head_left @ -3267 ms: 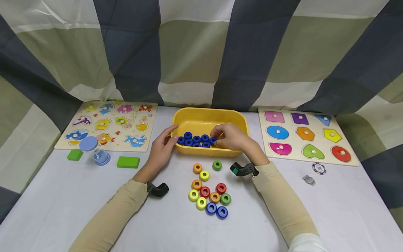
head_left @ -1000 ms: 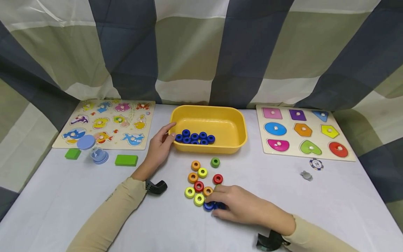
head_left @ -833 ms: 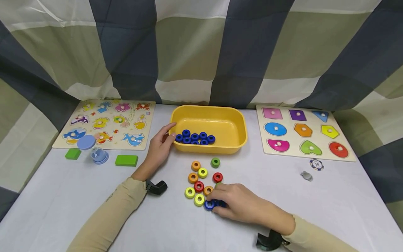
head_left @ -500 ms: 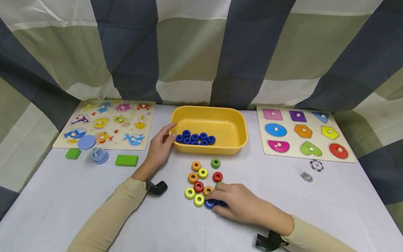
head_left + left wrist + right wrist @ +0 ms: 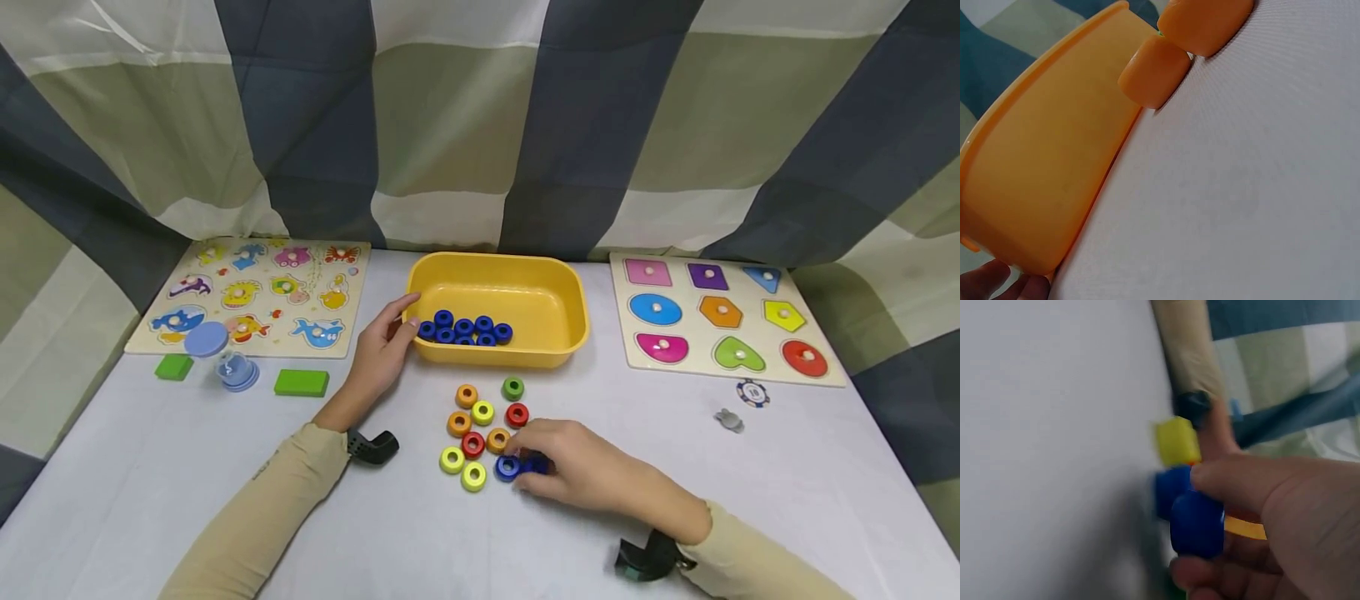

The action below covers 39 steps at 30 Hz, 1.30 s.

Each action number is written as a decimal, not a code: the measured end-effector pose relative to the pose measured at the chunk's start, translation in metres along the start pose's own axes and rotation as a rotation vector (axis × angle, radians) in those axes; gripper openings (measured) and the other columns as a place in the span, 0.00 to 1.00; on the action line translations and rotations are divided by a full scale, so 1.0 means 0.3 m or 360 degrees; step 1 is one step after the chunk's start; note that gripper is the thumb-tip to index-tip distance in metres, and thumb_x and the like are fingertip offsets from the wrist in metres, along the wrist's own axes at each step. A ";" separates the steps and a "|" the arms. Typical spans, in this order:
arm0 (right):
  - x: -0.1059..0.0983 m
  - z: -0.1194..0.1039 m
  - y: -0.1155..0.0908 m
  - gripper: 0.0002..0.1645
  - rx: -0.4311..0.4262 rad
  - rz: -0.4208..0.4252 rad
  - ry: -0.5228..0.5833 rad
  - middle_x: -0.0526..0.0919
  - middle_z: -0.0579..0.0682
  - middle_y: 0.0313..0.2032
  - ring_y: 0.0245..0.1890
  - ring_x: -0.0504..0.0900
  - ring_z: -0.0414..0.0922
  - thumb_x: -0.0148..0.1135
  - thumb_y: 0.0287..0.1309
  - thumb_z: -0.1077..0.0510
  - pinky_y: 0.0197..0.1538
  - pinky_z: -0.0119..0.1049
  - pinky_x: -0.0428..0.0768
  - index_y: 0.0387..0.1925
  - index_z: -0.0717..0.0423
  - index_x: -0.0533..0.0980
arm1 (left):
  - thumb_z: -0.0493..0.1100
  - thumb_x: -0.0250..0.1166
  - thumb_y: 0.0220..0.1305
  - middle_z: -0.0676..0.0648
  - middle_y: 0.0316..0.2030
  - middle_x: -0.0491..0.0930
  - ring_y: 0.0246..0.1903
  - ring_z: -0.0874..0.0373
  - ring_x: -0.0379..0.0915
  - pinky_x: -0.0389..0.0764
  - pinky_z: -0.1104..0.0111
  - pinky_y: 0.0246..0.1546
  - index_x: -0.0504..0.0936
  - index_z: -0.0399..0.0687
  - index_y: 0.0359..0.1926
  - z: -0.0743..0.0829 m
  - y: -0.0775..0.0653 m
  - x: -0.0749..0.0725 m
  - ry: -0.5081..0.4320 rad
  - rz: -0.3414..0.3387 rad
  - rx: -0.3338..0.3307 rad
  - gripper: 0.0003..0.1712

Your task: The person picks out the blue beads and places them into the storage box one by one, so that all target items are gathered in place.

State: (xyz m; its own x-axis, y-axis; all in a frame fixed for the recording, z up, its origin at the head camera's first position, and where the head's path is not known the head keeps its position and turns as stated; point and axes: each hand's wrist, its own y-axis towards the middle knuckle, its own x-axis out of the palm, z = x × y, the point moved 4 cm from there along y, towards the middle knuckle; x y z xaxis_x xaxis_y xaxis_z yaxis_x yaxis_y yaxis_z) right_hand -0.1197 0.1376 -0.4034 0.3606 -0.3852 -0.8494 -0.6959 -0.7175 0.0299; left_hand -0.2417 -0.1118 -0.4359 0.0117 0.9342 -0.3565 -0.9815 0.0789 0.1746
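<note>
A yellow plastic tray (image 5: 543, 308) holds several blue rings (image 5: 464, 327) in its front left part. My left hand (image 5: 380, 354) rests against the tray's left end, its fingertips touching the outer wall (image 5: 1035, 175) in the left wrist view. On the tablecloth, my right hand (image 5: 581, 467) pinches a blue ring (image 5: 1197, 525) between thumb and fingers. A second blue ring (image 5: 507, 467) touches it on the left. Beside them lie loose orange (image 5: 498, 441), red (image 5: 472, 445) and yellow rings (image 5: 473, 477), with a green ring (image 5: 513, 387) toward the tray. Another green one is mostly hidden by my right hand.
On the left are an animal peg puzzle (image 5: 300, 333), green blocks (image 5: 302, 382), a blue lid (image 5: 206, 338) and a small clear-and-blue container (image 5: 237, 371). A shape puzzle (image 5: 693, 329), a poker chip (image 5: 753, 392) and a small grey piece (image 5: 729, 420) lie right. A checked curtain hangs behind.
My right hand has left the tray, where a blue ring stays, and come to the two blue rings near the front. Both rings have just slid right and away from me. My left hand stays put.
</note>
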 end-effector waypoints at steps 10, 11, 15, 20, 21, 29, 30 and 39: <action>-0.258 0.067 0.076 0.05 -0.0009 0.0599 0.0065 0.81 0.41 0.30 0.26 0.73 0.35 0.71 0.54 0.57 0.29 0.27 0.77 0.31 0.47 0.80 | 0.47 0.50 0.74 0.52 0.70 0.65 0.72 0.55 0.56 0.65 0.58 0.71 0.69 0.55 0.68 -0.005 0.002 0.003 0.0003 0.0009 0.0008 0.24; -0.273 0.076 0.095 0.06 0.0017 0.0630 0.0058 0.82 0.42 0.30 0.26 0.73 0.36 0.72 0.53 0.58 0.30 0.28 0.78 0.32 0.48 0.81 | 0.47 0.50 0.74 0.52 0.70 0.65 0.72 0.55 0.56 0.64 0.58 0.71 0.69 0.55 0.68 -0.006 0.003 0.003 0.0003 0.0007 0.0006 0.24; -0.304 0.121 0.184 0.11 0.0175 0.0599 0.0053 0.83 0.48 0.35 0.28 0.75 0.41 0.72 0.51 0.60 0.33 0.31 0.79 0.38 0.54 0.82 | 0.47 0.50 0.74 0.52 0.70 0.65 0.72 0.55 0.56 0.64 0.58 0.71 0.69 0.55 0.68 -0.010 0.000 0.005 -0.0003 0.0006 0.0007 0.24; -0.299 0.207 0.293 0.17 0.0437 0.0400 0.0070 0.83 0.53 0.42 0.30 0.77 0.46 0.66 0.51 0.64 0.34 0.34 0.79 0.46 0.57 0.81 | 0.47 0.50 0.74 0.53 0.70 0.66 0.72 0.56 0.56 0.64 0.59 0.71 0.69 0.56 0.68 -0.010 -0.001 0.005 0.0008 0.0016 0.0006 0.23; -0.295 0.225 0.311 0.18 0.0482 0.0371 0.0068 0.83 0.53 0.43 0.31 0.76 0.46 0.66 0.52 0.64 0.34 0.34 0.79 0.47 0.58 0.81 | 0.47 0.50 0.74 0.53 0.70 0.66 0.72 0.55 0.56 0.64 0.59 0.71 0.69 0.56 0.68 -0.009 -0.001 0.004 0.0009 0.0015 0.0012 0.23; -0.243 0.318 0.401 0.18 0.0609 0.0297 0.0003 0.84 0.56 0.47 0.39 0.79 0.50 0.66 0.54 0.64 0.47 0.42 0.81 0.49 0.59 0.81 | 0.46 0.51 0.73 0.52 0.69 0.67 0.72 0.55 0.57 0.65 0.59 0.71 0.70 0.56 0.67 -0.007 -0.001 0.004 -0.0001 0.0029 -0.0007 0.23; -0.236 0.323 0.406 0.18 0.0610 0.0282 -0.0015 0.84 0.56 0.48 0.41 0.79 0.50 0.66 0.54 0.64 0.50 0.43 0.81 0.49 0.59 0.81 | 0.46 0.51 0.73 0.52 0.69 0.67 0.72 0.55 0.57 0.65 0.58 0.71 0.70 0.55 0.67 -0.007 -0.001 0.004 0.0001 0.0029 -0.0007 0.23; -0.207 0.324 0.425 0.22 0.0603 0.0160 0.0054 0.83 0.56 0.51 0.49 0.80 0.51 0.55 0.56 0.72 0.58 0.47 0.80 0.51 0.57 0.80 | 0.46 0.50 0.73 0.52 0.70 0.66 0.72 0.55 0.57 0.65 0.59 0.71 0.70 0.57 0.67 -0.009 0.002 0.001 0.0048 0.0035 0.0002 0.23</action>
State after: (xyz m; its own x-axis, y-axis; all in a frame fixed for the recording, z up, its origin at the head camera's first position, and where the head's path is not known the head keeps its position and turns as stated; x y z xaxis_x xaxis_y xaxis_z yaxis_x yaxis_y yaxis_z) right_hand -0.2912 0.1266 -0.3981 0.2950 -0.4659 -0.8342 -0.9064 -0.4126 -0.0901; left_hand -0.2428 -0.1124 -0.4383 -0.0154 0.9249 -0.3798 -0.9811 0.0592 0.1840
